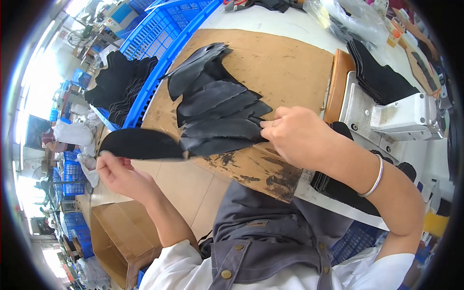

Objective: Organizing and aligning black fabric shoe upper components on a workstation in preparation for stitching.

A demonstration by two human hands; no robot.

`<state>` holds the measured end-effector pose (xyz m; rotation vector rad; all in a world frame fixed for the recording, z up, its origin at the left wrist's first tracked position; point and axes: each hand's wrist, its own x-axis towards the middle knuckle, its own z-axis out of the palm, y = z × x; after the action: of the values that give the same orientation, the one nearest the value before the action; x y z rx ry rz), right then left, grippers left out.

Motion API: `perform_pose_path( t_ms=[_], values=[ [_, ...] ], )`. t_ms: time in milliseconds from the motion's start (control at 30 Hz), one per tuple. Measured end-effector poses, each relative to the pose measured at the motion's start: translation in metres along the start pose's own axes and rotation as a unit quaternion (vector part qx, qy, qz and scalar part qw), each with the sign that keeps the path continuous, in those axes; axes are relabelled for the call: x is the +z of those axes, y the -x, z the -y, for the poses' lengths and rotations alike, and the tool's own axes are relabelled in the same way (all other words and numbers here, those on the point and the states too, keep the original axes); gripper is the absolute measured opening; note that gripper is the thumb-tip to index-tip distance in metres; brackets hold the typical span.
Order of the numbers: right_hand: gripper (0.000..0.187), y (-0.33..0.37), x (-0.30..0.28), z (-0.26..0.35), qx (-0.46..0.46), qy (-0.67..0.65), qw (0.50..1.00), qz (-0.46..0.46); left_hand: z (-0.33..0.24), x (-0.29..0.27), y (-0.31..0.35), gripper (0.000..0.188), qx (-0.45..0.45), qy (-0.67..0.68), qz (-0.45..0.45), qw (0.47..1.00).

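My left hand [121,176] pinches the edge of a flat, curved black cut piece [140,144], like leather or fabric. It is held out past the left edge of a brown cardboard sheet [270,67], and its right end comes close to the pile. On the cardboard lies a row of overlapping dark leather-like pieces [217,108], fanned out and slightly shiny. My right hand [295,133], with a silver bangle on its arm, has its thumb and fingers closed at the right tip of this row, apparently on the end of one piece.
A blue plastic basket [162,29] stands left of the cardboard, beside stacked black pieces [118,84]. At right is a white sewing-type machine [398,118], with black stacks [377,72] behind it and more [338,193] in front. An open cardboard box [121,232] sits low at left.
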<state>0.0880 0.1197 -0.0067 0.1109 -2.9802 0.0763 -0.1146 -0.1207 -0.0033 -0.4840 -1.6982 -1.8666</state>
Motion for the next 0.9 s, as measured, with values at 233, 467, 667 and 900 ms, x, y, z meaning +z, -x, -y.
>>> perform_pose_path(
  t_ms=[233, 467, 667, 900],
  values=[
    [0.029, -0.012, -0.022, -0.004, 0.090, -0.091, 0.987, 0.096, -0.013, -0.021, -0.023, 0.021, -0.044, 0.050, -0.035, 0.997],
    [0.053, -0.014, -0.007, -0.007, 0.172, -0.160, 0.971, -0.031, -0.073, 0.049, 0.047, 0.050, -0.134, 0.284, 0.348, 0.883],
    [0.059, 0.023, -0.028, -0.018, 0.022, -0.256, 0.964, -0.075, -0.095, 0.084, 0.066, 0.052, -0.109, 0.340, 0.414, 0.837],
    [0.028, 0.120, -0.084, 0.026, 0.319, -0.730, 0.602, -0.060, -0.113, 0.100, 0.112, 0.033, -0.192, 0.413, 0.461, 0.762]
  ],
)
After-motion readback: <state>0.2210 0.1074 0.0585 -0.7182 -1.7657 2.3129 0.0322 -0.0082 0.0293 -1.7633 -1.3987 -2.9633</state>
